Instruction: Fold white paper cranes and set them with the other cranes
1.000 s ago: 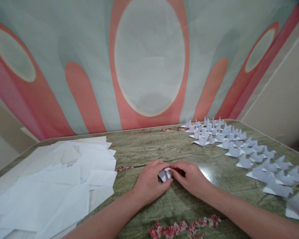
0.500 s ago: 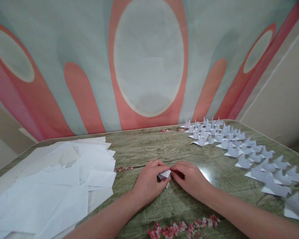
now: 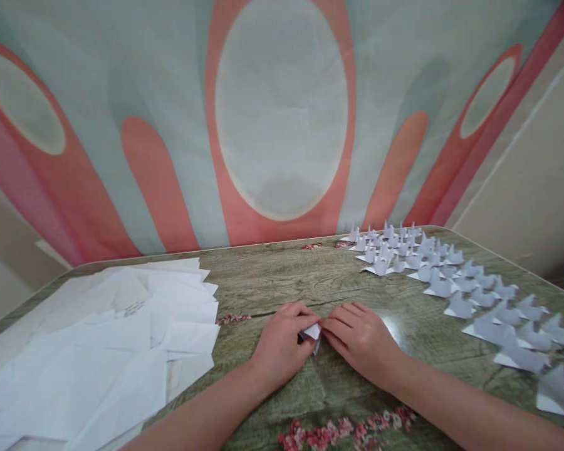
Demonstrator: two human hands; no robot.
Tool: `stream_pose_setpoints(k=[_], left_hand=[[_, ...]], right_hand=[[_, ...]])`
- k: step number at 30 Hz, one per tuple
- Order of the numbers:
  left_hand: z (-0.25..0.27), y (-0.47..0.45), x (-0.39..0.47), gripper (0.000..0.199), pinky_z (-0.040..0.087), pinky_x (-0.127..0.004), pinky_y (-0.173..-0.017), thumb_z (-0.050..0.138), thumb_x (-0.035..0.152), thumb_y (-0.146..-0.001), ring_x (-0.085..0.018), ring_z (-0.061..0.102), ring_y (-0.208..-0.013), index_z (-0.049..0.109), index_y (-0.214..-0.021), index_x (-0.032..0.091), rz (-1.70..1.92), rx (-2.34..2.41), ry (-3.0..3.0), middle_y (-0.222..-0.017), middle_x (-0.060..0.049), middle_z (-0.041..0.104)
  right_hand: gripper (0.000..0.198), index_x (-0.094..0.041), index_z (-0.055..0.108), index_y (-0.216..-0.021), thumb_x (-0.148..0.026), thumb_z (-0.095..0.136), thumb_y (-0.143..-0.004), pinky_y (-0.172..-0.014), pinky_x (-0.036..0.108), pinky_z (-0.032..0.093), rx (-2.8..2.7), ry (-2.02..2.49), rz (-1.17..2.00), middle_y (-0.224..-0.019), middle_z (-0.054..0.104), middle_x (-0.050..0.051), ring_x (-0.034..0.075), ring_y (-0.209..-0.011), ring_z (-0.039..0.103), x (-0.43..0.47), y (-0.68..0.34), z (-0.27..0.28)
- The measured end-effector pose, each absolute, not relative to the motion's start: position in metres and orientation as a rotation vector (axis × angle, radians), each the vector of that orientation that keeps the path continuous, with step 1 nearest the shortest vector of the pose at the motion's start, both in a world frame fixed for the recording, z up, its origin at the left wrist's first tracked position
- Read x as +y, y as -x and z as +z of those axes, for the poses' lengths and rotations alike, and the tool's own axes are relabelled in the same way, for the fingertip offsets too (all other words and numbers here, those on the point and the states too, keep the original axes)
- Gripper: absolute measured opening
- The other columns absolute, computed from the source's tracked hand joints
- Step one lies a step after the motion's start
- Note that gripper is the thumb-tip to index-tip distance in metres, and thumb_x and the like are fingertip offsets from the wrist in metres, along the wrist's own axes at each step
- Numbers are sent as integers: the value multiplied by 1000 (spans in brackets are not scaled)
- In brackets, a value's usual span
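Between my hands, just above the wood-grain table, is a small piece of folded white paper. My left hand pinches it from the left, thumb below and fingers above. The fingertips of my right hand are closed on its right edge, with the fingers bunched together. Part of the paper is hidden behind the fingers, so its full shape does not show. Folded white paper birds stand in rows on the right side of the table.
A wide, overlapping pile of white paper sheets covers the table's left side. A printed backdrop in coral and grey-green rises behind the far edge. Printed pink flowers decorate the tabletop near the front.
The fingers of my right hand have drawn closer together and turned more over the paper's right edge. My left hand keeps nearly the same grip.
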State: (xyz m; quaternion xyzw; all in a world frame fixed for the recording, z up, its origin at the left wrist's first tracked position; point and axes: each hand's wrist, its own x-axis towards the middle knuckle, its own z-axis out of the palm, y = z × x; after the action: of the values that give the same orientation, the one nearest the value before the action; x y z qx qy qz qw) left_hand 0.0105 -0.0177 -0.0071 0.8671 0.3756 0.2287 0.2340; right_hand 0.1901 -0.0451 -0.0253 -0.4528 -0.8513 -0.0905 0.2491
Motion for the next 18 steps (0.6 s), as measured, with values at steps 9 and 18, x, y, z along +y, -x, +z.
stream_pose_setpoints(k=[9,18], left_hand=[[-7,-9,-17,31,41,-32,-84,55,12,-74,-20,51,-92,67,-99,26,627,1035,-2405,-95,-2,60],[-11,-8,-18,27,39,-32,-85,55,12,-73,-20,50,-94,66,-95,24,626,1034,-2462,-97,-2,59]], right_hand=[[14,-17,61,-84,-17,48,-88,-66,31,32,-2377,994,-318,-79,59,3,15,-72,47,-44,-189,-22],[19,-17,59,-74,-16,45,-88,-65,32,30,-2420,955,-394,-74,57,2,16,-70,45,-42,-186,-23]])
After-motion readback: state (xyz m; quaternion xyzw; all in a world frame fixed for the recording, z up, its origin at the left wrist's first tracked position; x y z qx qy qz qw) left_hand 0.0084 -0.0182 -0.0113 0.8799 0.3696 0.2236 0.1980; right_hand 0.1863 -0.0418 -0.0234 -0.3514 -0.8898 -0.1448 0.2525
